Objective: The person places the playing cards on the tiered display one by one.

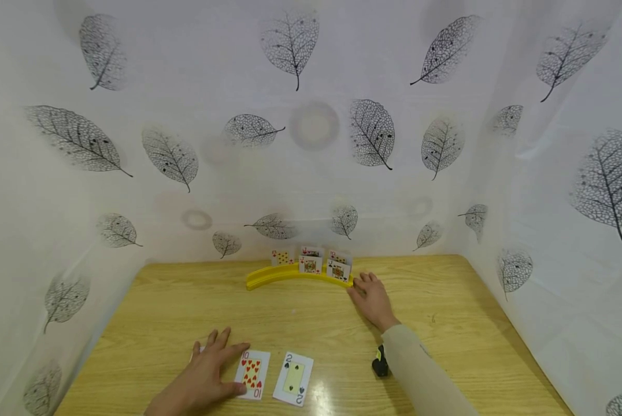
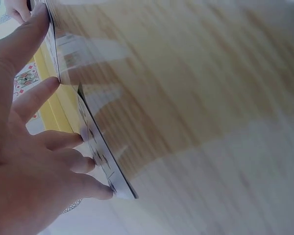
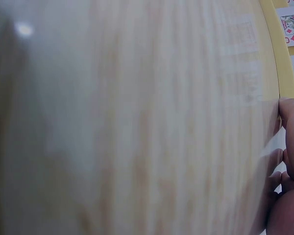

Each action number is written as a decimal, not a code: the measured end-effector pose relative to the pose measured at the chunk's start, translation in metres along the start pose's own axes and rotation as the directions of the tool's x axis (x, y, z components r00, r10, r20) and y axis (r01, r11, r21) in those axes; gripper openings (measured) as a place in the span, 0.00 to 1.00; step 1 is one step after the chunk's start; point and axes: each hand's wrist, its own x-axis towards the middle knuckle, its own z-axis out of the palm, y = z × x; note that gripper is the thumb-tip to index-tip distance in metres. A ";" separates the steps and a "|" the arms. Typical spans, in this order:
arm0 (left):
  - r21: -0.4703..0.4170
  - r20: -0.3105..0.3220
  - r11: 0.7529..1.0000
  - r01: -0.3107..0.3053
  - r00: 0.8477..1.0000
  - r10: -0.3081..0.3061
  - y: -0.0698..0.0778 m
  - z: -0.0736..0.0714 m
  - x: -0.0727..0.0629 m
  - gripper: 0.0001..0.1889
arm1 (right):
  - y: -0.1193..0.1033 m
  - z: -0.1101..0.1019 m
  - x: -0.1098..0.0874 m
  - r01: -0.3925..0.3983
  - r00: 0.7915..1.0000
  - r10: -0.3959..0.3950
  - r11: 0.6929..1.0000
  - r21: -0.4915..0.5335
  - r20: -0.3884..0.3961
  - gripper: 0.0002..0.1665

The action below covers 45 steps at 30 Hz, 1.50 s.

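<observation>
Head view: L hand (image 1: pixel 207 370), fingers spread, touching 10 of hearts (image 1: pixel 251 372); 2 of spades (image 1: pixel 293 378) just R. R hand (image 1: pixel 374 300) touching R end, yellow rack (image 1: pixel 269 275), grip can't tell; rack w/ upright cards (image 1: pixel 310 266), far side of desk (image 1: pixel 170 312).

Cards (image 1: pixel 293 378) at the left fingers (image 1: pixel 221 340): smooth paper stock. Rack (image 1: pixel 269 274) at the right fingers (image 1: pixel 364 283): smooth plastic in appearance. Sleeve (image 1: pixel 425 367) behind them: matt cloth. Surface (image 1: pixel 186 294) beneath the fingers: smooth, glossy, wood-grained. Sheeting (image 1: pixel 311 179) beyond: smooth, lightly creased.
</observation>
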 end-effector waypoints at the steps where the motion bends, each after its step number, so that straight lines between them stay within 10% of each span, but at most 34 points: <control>1: 0.001 -0.001 1.000 -0.002 1.000 0.002 0.000 0.000 0.000 0.44 | 0.000 0.000 0.000 0.000 1.000 0.000 1.000 -0.001 0.000 0.31; 45: 0.011 -0.074 1.000 -0.010 0.997 0.011 0.004 -0.001 0.002 0.42 | -0.003 -0.001 0.000 0.015 1.000 -0.016 1.000 -0.026 -0.009 0.30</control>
